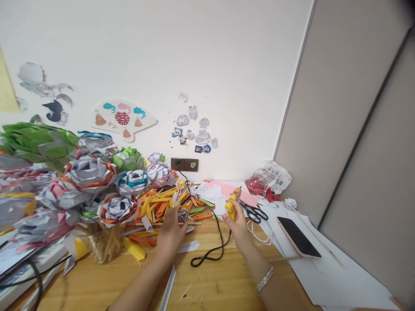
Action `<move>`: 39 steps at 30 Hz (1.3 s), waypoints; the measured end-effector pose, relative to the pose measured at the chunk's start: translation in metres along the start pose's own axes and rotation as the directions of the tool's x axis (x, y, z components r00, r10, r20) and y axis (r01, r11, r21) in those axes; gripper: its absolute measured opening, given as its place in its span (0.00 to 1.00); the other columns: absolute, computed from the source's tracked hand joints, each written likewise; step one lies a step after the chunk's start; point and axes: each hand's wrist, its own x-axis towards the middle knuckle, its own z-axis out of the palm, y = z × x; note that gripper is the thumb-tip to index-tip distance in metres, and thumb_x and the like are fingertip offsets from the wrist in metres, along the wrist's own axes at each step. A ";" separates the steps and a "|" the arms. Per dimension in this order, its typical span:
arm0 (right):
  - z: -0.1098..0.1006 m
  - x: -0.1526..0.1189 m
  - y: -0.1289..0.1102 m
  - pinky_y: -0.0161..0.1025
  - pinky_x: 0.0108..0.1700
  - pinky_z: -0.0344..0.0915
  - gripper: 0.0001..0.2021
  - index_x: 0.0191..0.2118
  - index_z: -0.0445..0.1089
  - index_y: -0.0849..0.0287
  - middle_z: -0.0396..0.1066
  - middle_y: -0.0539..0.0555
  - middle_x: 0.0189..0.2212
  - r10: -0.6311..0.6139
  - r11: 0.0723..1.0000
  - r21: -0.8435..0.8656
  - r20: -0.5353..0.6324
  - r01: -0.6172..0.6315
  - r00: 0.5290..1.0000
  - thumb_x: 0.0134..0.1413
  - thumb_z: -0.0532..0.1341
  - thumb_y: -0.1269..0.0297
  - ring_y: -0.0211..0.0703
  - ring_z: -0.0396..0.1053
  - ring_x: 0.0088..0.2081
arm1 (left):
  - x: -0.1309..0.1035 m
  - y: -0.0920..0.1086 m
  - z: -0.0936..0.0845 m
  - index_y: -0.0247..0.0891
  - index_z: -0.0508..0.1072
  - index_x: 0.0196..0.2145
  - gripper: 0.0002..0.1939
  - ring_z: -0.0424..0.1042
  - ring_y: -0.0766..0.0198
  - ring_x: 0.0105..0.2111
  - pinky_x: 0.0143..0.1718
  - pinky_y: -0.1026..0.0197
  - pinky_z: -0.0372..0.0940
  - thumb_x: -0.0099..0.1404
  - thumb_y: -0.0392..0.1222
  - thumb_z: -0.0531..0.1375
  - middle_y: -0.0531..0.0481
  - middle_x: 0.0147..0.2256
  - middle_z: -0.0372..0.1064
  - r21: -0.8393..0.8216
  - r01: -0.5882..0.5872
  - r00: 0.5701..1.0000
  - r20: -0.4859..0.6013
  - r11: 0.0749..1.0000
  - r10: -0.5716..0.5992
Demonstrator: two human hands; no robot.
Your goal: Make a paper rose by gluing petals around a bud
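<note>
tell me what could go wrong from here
If hot, the yellow plastic glue gun in the right hand could mark the pink paper sheet near its nozzle. The looped black cable between the hands may snag an arm. The left hand might crush the small whitish paper flower.

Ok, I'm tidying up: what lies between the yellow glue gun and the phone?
Head view: black-handled scissors, a braided cord and white paper lie between glue gun and phone.
</note>
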 end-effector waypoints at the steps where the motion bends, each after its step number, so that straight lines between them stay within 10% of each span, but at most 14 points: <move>1: 0.000 0.000 -0.002 0.51 0.55 0.51 0.22 0.44 0.67 0.51 0.60 0.54 0.45 -0.005 1.000 -0.017 -0.013 0.005 1.000 0.41 0.67 0.54 0.50 0.57 0.50 | 0.000 0.000 0.000 0.40 0.60 0.47 0.18 0.69 0.52 0.44 0.41 0.52 0.68 0.58 0.40 0.56 0.43 0.44 0.66 -0.001 0.002 1.000 0.001 1.000 -0.002; 16: 0.001 -0.001 -0.009 0.50 0.54 0.51 0.21 0.41 0.68 0.52 0.60 0.53 0.42 -0.008 1.000 -0.029 -0.094 0.005 0.996 0.37 0.68 0.58 0.51 0.56 0.48 | 0.000 0.002 -0.001 0.40 0.60 0.47 0.18 0.69 0.53 0.45 0.42 0.52 0.67 0.58 0.40 0.56 0.43 0.45 0.66 -0.020 0.008 1.000 -0.003 1.000 -0.008; 25: -0.002 -0.001 0.001 0.42 0.48 0.60 0.25 0.48 0.62 0.50 0.61 0.52 0.48 0.104 0.964 0.242 0.058 -0.115 0.993 0.45 0.63 0.48 0.45 0.61 0.47 | 0.000 0.008 -0.004 0.38 0.61 0.47 0.18 0.69 0.52 0.45 0.44 0.50 0.66 0.59 0.40 0.55 0.41 0.44 0.66 -0.038 0.002 1.000 0.003 0.999 -0.002; 32: 0.013 -0.008 -0.017 0.38 0.25 0.65 0.30 0.51 0.60 0.52 0.68 0.52 0.35 0.122 0.875 0.429 0.250 -0.223 0.960 0.50 0.50 0.37 0.41 0.67 0.27 | -0.001 0.012 -0.006 0.37 0.61 0.48 0.18 0.69 0.51 0.44 0.41 0.51 0.68 0.59 0.40 0.54 0.41 0.44 0.65 -0.051 0.018 0.999 0.037 0.999 -0.016; 39: 0.014 -0.004 -0.020 0.38 0.21 0.61 0.27 0.48 0.63 0.56 0.70 0.49 0.22 0.248 0.860 0.431 0.117 -0.274 0.962 0.51 0.48 0.41 0.45 0.68 0.24 | -0.003 0.017 -0.008 0.37 0.61 0.48 0.20 0.69 0.52 0.46 0.43 0.53 0.67 0.58 0.38 0.56 0.40 0.46 0.65 -0.060 0.019 0.997 0.076 0.998 -0.015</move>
